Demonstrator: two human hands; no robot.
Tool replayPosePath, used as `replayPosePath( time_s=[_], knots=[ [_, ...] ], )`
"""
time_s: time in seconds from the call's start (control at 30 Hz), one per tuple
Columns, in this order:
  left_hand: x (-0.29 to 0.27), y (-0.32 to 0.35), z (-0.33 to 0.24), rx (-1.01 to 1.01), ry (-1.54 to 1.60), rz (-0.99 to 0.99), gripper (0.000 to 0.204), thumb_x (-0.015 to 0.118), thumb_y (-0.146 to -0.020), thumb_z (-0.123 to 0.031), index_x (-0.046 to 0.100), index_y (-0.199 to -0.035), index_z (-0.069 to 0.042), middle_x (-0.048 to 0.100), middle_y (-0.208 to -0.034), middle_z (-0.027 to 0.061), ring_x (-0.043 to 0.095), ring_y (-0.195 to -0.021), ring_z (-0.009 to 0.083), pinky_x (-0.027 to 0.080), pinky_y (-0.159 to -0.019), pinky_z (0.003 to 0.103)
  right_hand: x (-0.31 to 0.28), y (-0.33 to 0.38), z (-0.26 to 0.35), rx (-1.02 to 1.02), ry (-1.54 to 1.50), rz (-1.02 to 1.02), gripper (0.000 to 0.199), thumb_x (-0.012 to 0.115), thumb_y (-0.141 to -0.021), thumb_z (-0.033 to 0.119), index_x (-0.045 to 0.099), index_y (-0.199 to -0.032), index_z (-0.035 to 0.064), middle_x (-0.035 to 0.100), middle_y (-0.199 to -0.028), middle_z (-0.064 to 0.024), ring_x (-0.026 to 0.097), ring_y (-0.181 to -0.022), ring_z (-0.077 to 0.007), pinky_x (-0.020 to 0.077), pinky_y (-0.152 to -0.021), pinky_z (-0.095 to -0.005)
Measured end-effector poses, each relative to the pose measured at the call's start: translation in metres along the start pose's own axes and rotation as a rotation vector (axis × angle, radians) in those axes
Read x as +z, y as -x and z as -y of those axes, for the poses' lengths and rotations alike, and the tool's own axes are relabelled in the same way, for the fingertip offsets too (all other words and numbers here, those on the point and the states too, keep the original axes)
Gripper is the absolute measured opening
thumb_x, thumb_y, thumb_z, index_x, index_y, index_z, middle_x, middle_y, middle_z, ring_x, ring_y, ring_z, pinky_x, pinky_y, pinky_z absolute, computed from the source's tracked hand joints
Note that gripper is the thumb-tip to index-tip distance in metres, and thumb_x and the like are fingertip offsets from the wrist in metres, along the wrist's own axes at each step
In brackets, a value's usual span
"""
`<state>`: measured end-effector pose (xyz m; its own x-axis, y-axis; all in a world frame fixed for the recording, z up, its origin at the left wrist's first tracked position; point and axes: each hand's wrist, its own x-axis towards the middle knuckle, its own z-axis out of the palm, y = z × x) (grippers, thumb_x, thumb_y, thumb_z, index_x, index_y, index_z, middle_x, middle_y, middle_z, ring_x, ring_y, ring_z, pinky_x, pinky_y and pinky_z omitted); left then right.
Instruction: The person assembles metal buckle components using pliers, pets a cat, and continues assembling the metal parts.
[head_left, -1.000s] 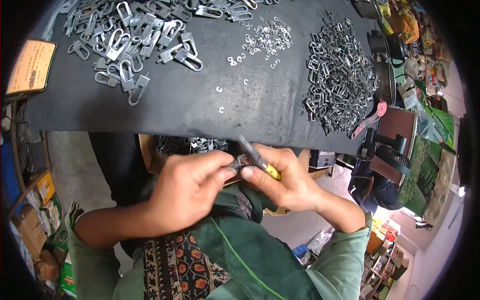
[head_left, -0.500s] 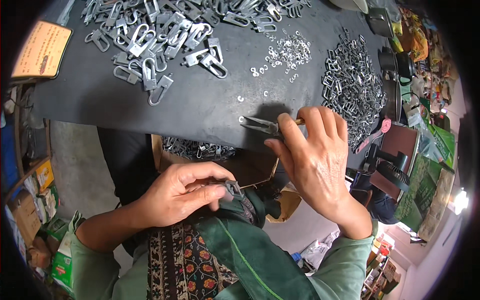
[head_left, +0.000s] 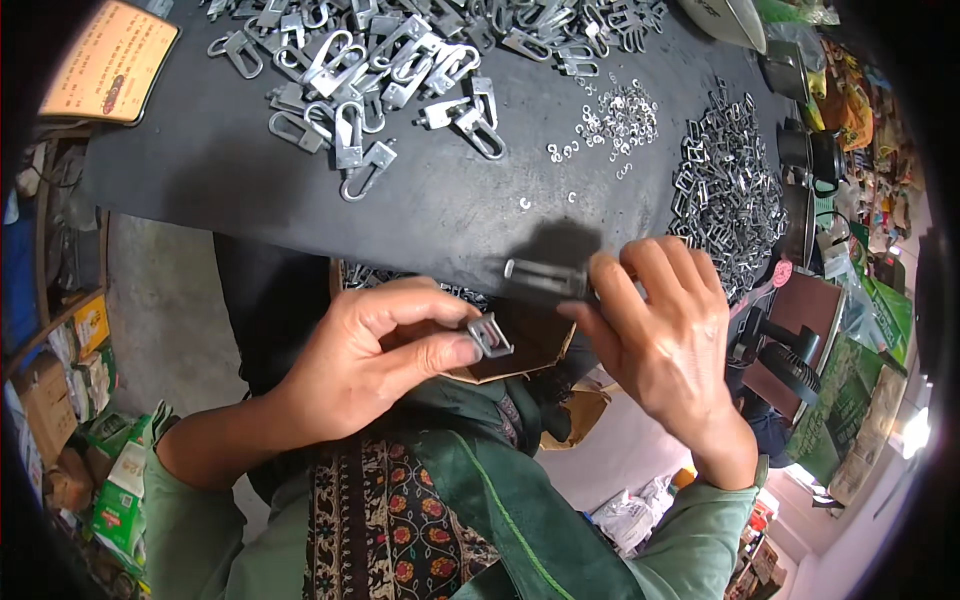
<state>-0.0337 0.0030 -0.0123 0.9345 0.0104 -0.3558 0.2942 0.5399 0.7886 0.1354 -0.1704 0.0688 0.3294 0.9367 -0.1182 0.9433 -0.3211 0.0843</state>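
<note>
Between the thumb and fingers of my left hand (head_left: pixel 385 360) is a small grey metal buckle-like piece (head_left: pixel 490 337) with a rectangular opening. It is held above the lap, just off the table's front edge. My right hand (head_left: pixel 660 325) is closed on long-nosed pliers (head_left: pixel 550 280), blurred by motion. Their jaws point left, toward the piece, but apart from it. A bright spot shows at the tips; I cannot make out whether they grip a ring. Two loose C-shaped rings (head_left: pixel 525 203) lie on the dark table beyond the pliers.
Many metal hooks (head_left: pixel 400 70) are heaped at the table's (head_left: pixel 250 190) back left. Small C-rings (head_left: pixel 620 115) lie right of them, and a pile of rectangular links (head_left: pixel 730 190) is at the right. Below the edge is a cardboard box (head_left: pixel 540 360). A small fan (head_left: pixel 785 355) stands right.
The pliers have lifted off the table from beside a C-ring, and that ring no longer shows there. My left hand has turned the metal piece and brought it nearer the pliers. The view has shifted.
</note>
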Motion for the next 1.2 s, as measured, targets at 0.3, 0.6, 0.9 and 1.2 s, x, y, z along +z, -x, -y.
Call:
replayPosePath(
  time_s=[0.3, 0.6, 0.9, 1.2],
  knots=[
    [-0.004, -0.010, -0.003, -0.084, 0.049, 0.099, 0.015, 0.065, -0.094, -0.008, 0.068, -0.104, 0.003, 0.062, -0.091, 0.0003, 0.052, -0.076, 0.0036, 0.042, -0.066, 0.021, 0.005, 0.000, -0.012, -0.238, -0.335, -0.042, 0.037, 0.076, -0.070, 0.033, 0.060, -0.091, 0.0072, 0.051, -0.080, -0.0055, 0.056, -0.072, -0.0239, 0.0439, -0.060, -0.0366],
    [0.001, -0.014, -0.019, -0.170, 0.179, 0.127, 0.014, 0.062, -0.091, -0.002, 0.067, -0.102, 0.005, 0.059, -0.095, 0.0020, 0.054, -0.081, 0.0051, 0.042, -0.070, 0.021, 0.005, -0.002, -0.015, -0.268, -0.327, -0.073, 0.035, 0.075, -0.071, 0.032, 0.061, -0.089, 0.0062, 0.049, -0.078, -0.0053, 0.055, -0.072, -0.0242, 0.0417, -0.061, -0.0363],
    [-0.001, -0.003, -0.035, 0.032, -0.444, 0.187, 0.023, 0.071, -0.088, -0.009, 0.065, -0.108, 0.001, 0.060, -0.092, 0.0048, 0.057, -0.081, 0.0090, 0.045, -0.069, 0.026, 0.007, 0.018, -0.004, -0.218, -0.384, -0.127, 0.035, 0.076, -0.072, 0.033, 0.061, -0.089, 0.0059, 0.052, -0.075, -0.0046, 0.055, -0.066, -0.0227, 0.0440, -0.055, -0.0351],
    [-0.047, -0.096, -0.082, 0.873, -1.649, -0.602, 0.034, 0.075, -0.083, -0.021, 0.056, -0.102, 0.000, 0.063, -0.096, 0.0185, 0.060, -0.081, 0.0375, 0.048, -0.069, 0.040, 0.026, 0.060, 0.010, 0.037, -0.370, -0.008, 0.027, 0.073, -0.079, 0.029, 0.058, -0.087, 0.0087, 0.050, -0.080, -0.0053, 0.053, -0.076, -0.0241, 0.0405, -0.065, -0.0364]
  ],
)
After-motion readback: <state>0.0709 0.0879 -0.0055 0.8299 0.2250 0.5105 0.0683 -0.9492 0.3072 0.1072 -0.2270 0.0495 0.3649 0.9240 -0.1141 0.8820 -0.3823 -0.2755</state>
